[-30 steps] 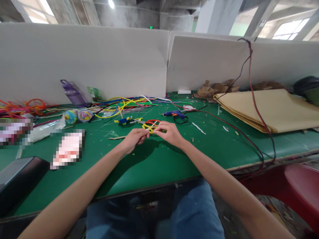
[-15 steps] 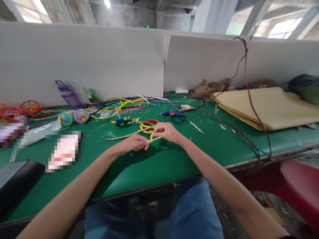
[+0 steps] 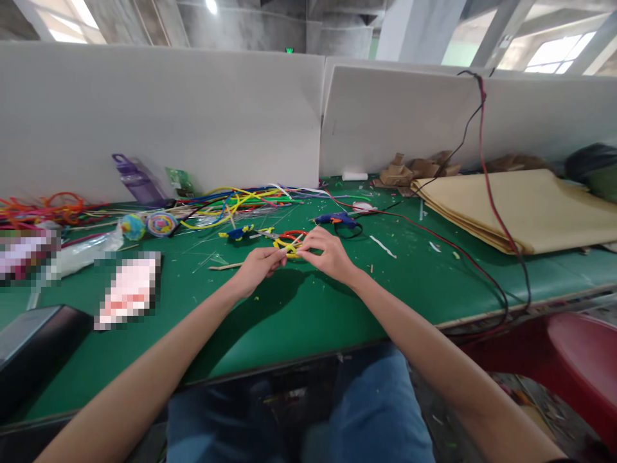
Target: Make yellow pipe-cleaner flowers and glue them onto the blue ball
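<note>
Head view: the fingers of the left hand [image 3: 260, 267] pinch a pale stick [image 3: 297, 240], while those of the right hand [image 3: 328, 254] grasp a yellow strip [image 3: 290, 249] between both sets of fingertips (whether wound on the stick, one cannot tell). Scissors [image 3: 292, 234] lie just beyond the fingers, a blue glue gun [image 3: 337, 220] farther off.

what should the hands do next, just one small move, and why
Probably have the right hand draw the yellow strip snug against the thin stick: the left hand seems to steady the stick, and the right fingertips pinch close beside it, at the strip. How tightly it sits is too small to tell.
</note>
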`<state>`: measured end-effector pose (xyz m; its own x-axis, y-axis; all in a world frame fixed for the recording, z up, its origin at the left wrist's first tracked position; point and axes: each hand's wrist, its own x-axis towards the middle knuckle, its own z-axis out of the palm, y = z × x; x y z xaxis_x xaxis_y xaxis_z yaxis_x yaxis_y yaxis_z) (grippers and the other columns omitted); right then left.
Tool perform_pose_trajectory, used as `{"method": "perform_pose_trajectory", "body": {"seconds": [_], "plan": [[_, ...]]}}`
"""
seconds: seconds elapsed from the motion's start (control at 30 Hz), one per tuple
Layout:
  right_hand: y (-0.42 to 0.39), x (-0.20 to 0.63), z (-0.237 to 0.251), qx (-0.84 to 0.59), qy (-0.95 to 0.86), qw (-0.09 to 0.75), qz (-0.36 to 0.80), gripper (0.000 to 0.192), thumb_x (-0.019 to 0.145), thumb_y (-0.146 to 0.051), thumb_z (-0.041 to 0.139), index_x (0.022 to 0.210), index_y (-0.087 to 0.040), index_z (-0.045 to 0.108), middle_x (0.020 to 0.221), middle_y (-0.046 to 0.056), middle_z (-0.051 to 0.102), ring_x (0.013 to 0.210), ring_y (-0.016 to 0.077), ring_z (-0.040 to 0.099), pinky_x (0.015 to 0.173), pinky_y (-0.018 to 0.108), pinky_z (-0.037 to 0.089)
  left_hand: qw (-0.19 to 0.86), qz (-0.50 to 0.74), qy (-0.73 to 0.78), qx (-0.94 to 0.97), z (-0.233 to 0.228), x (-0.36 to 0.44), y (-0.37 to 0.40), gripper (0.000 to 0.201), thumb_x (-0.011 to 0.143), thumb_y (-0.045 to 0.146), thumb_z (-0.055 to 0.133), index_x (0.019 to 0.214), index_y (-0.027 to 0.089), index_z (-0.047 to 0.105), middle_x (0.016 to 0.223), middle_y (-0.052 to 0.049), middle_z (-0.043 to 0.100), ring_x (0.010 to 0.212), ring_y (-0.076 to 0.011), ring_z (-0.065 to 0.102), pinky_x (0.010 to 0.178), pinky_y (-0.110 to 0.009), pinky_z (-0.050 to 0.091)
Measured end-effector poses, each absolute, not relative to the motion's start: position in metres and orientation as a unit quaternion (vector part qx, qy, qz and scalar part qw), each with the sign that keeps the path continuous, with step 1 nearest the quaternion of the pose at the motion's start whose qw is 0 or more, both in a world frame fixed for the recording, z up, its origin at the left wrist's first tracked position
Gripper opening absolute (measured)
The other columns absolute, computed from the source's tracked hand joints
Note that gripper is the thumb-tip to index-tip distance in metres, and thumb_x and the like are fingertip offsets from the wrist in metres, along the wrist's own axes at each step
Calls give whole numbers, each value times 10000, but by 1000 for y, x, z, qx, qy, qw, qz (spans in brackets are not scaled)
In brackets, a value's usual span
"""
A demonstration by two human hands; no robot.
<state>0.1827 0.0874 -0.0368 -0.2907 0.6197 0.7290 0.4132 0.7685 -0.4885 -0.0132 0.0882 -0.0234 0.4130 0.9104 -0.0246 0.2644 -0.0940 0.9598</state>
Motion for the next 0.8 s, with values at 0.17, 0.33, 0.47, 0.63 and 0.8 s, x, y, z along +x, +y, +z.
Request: {"method": "perform_pose_trajectory", "body": {"seconds": [0.17,0.33,0.47,0.63,0.8], "plan": [[89,187,-33,-381,-740,474,287,168,771,-314,632,722,-155,659,689,6,602,586,98,483,548,234,367,637,295,354,618,-19,-17,84,322,819,402,538,634,139,521,501,72,243,433,-55,183,432,-207,126],[94,190,-34,-391,-717,435,378,208,744,-344,633,755,-137,654,613,-14,574,524,79,440,505,212,329,634,205,342,662,-19,-22,85,339,816,422,525,628,141,530,494,65,258,432,-63,206,430,-213,141],[94,190,-33,-407,-739,415,340,139,728,-273,637,707,-136,650,670,6,623,585,93,504,569,220,375,478,149,374,781,-19,-22,88,377,829,447,470,629,144,574,481,44,348,448,-82,298,454,-216,221],[92,188,-34,-407,-775,396,277,85,741,-210,619,686,-152,644,714,10,637,657,111,549,642,236,406,295,108,392,864,-21,-21,89,373,846,394,418,639,160,621,570,6,525,538,-116,439,524,-217,299],[89,184,-40,-366,-827,400,152,99,781,-190,598,686,-168,615,734,21,614,769,146,545,756,279,407,243,120,441,856,-31,-22,95,350,841,340,400,621,167,610,538,-3,532,524,-133,454,524,-235,300]]}}
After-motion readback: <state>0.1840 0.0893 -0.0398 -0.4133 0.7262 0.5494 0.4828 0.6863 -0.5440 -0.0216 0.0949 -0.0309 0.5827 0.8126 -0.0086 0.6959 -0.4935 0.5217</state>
